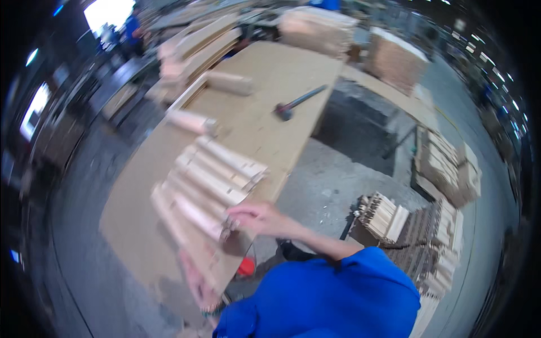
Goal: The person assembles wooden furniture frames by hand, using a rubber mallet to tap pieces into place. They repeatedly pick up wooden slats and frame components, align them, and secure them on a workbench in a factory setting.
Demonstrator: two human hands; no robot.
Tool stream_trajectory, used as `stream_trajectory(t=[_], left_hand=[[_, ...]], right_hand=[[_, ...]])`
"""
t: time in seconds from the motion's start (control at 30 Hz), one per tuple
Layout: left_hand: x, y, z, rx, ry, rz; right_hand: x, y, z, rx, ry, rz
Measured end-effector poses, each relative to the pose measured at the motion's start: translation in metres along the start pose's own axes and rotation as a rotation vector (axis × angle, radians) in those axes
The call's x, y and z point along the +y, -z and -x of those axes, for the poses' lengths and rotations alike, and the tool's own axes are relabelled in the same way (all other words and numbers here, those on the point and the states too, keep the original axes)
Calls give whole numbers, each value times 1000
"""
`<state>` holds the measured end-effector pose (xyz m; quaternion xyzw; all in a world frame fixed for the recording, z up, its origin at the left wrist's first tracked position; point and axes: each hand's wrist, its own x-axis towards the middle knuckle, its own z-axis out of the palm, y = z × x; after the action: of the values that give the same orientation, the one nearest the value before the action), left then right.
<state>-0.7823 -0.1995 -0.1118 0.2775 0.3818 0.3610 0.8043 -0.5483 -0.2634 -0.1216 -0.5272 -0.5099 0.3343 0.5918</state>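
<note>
Several pale wooden strips [209, 173] lie side by side on a brown board-topped table [270, 73]. My right hand [260, 218] reaches in from the right, with its fingers at the near ends of these strips. Blur hides whether they grip one. At the lower left, my left hand [197, 281] is closed around the near part of the leftmost wooden strip [179, 225], which slants away from the others. A hammer [286, 111] with a dark head and handle rests farther off on the table, toward its right edge.
Beyond the strips, wooden pieces [225, 83] form a corner on the table. Stacked timber [205, 48] stands behind it. On the floor at right are piles of wooden parts [386, 219] and a bundle [445, 160]. A red object [246, 266] shows below the table's near edge.
</note>
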Motion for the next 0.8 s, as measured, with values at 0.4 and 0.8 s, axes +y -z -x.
stream_trajectory(t=[0.4,0.8], left_hand=[[12,-5,-15,-484,289,249],[4,7,-25,-532,-10,-35]], right_hand=[[-26,-15,-7,39,168,428],[-43,-7,-39,-403,170,801]])
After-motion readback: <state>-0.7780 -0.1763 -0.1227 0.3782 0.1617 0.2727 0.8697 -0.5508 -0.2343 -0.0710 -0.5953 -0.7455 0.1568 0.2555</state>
